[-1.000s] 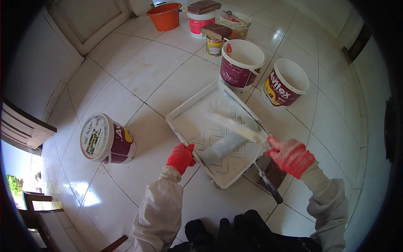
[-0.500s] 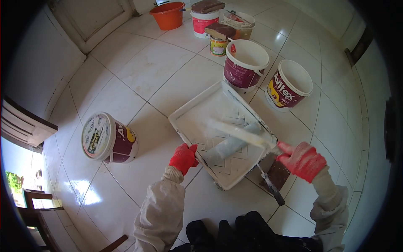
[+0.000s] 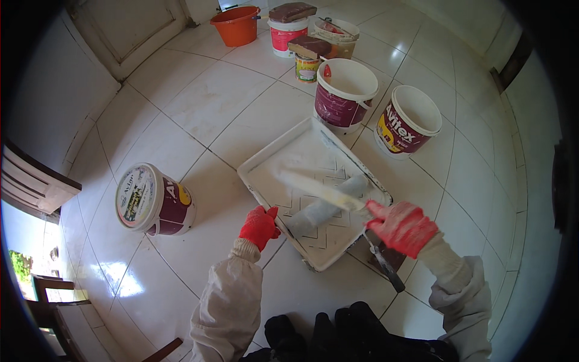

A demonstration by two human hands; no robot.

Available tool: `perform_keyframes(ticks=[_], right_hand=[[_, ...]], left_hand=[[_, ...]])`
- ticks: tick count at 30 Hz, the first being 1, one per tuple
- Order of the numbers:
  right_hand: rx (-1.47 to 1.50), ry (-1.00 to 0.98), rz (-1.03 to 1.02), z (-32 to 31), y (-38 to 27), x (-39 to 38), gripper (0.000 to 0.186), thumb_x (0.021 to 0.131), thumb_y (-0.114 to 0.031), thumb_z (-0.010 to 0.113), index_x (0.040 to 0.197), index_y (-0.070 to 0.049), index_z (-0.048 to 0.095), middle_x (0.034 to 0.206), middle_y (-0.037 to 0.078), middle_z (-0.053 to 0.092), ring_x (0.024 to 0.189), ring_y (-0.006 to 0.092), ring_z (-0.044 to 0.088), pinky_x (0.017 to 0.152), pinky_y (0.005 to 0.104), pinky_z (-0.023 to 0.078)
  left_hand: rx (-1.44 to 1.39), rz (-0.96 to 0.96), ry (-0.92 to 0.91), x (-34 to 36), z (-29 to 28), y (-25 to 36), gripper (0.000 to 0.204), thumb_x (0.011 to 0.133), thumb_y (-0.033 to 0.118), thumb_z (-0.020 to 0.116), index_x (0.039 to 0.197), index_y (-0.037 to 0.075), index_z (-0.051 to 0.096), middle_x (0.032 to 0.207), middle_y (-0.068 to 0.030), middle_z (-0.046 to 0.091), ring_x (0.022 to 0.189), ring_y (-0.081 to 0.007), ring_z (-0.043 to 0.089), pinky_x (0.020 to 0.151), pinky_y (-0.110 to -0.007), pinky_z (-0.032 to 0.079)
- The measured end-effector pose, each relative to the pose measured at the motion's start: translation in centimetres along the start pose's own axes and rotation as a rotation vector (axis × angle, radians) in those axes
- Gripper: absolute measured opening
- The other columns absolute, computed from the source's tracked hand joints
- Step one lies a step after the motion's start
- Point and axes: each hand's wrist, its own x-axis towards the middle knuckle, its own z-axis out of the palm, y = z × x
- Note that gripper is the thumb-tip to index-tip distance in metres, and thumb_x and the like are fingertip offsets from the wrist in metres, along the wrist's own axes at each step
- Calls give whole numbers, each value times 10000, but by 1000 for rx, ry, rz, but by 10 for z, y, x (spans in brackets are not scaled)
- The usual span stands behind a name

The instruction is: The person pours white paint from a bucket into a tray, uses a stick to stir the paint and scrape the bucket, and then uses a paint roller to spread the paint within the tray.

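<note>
My left hand (image 3: 259, 228), in a red glove, is closed on the left rim of a white paint tray (image 3: 261, 198) on the floor. My right hand (image 3: 404, 227), gloved the same way, grips one end of a long pale stick (image 3: 319, 190). The stick reaches over the tray, its far end blurred above the whitish paint. Below it in the tray lies a grey paint roller (image 3: 316, 216), slanting across the ribbed part. Its dark handle (image 3: 393, 279) sticks out past the tray's near right edge, beneath my right hand.
A lidded paint bucket (image 3: 155, 199) stands left of the tray. Behind are two uncovered buckets (image 3: 345, 105) (image 3: 401, 130), a small tin (image 3: 306, 70), a red-labelled pail (image 3: 289, 39), another white pail (image 3: 338, 43) and an orange basin (image 3: 235, 27). A brown block (image 3: 389, 256) lies by the roller handle.
My right hand has moved left with the stick, whose far end has swept leftward over the tray. My left hand keeps its hold on the rim.
</note>
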Motion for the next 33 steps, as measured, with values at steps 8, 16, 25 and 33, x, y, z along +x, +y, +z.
perform_keyframes(ticks=[8, 16, 25, 33], right_hand=[[266, -14, 91, 10, -14, -22, 408, 884, -288, 569, 1249, -107, 565, 700, 168, 625, 622, 289, 642, 565, 381, 497], [1103, -31, 354, 42, -2, -61, 376, 882, -182, 586, 1209, 3, 568, 974, 123, 664, 742, 149, 646, 657, 288, 521], [468, -44, 364, 157, 26, -78, 582, 861, -339, 611, 1321, -32, 430, 1063, 252, 617, 1019, 414, 581, 879, 470, 453], [345, -53, 229, 106, 11, -42, 574, 893, -253, 575, 1373, -33, 350, 967, 255, 628, 913, 424, 601, 756, 489, 464]], left_hand=[[250, 812, 162, -74, 71, 27, 440, 868, 199, 668, 1251, 38, 525, 1111, -125, 595, 805, -158, 620, 694, -289, 527], [1086, 1203, -116, -92, 104, 60, 215, 754, 138, 546, 961, 80, 535, 845, -96, 577, 757, -290, 605, 618, -424, 495], [863, 1201, 37, -125, 77, 63, 286, 658, 98, 616, 921, 91, 504, 818, -79, 562, 701, -294, 588, 566, -424, 487], [838, 1127, 83, -168, 58, 76, 422, 585, 93, 696, 988, 121, 574, 869, -48, 627, 665, -289, 611, 538, -393, 494]])
